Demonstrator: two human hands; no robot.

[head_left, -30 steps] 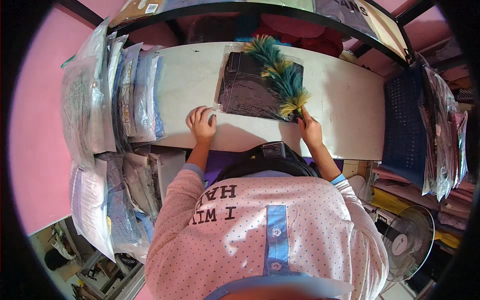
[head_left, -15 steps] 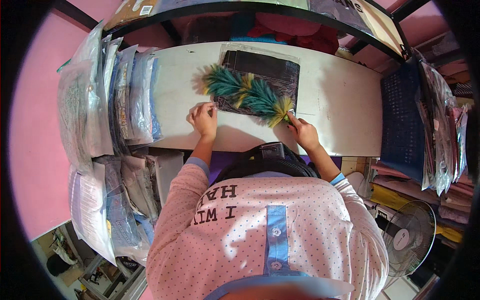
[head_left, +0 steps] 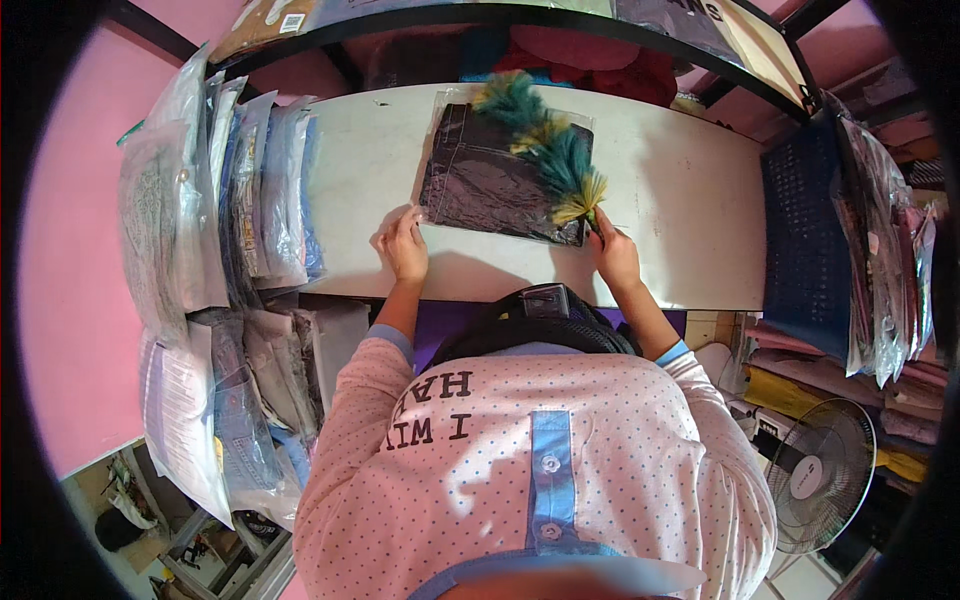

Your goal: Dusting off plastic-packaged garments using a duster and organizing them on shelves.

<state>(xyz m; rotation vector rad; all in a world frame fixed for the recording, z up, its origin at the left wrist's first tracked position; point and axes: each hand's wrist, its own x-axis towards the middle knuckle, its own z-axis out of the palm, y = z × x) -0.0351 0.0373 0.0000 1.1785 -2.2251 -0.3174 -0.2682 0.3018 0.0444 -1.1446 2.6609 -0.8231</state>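
Observation:
A feather duster [head_left: 557, 150] with green and yellow plumes lies slanted over the right part of a clear plastic package of dark folded cloth [head_left: 480, 165]. My right hand [head_left: 617, 256] is closed round the duster's short handle, near the package's front right corner. At the front left corner, my left hand [head_left: 404, 248] has its fingertips drawn together on the plastic edge. The package lies flat on the white tabletop [head_left: 690, 220]. The duster's plumes hide part of its right side.
Upright plastic-wrapped garments [head_left: 255, 190] crowd the left side. A blue perforated basket [head_left: 805, 240] and more wrapped packages [head_left: 880, 250] stand at the right. A dark shelf rail [head_left: 520, 15] crosses the back. Lower right, there is a fan [head_left: 815, 475].
The duster has swung from lying across the package to pointing away from me, its tip now at the far edge. The package has shifted slightly left, and more of its dark cloth shows.

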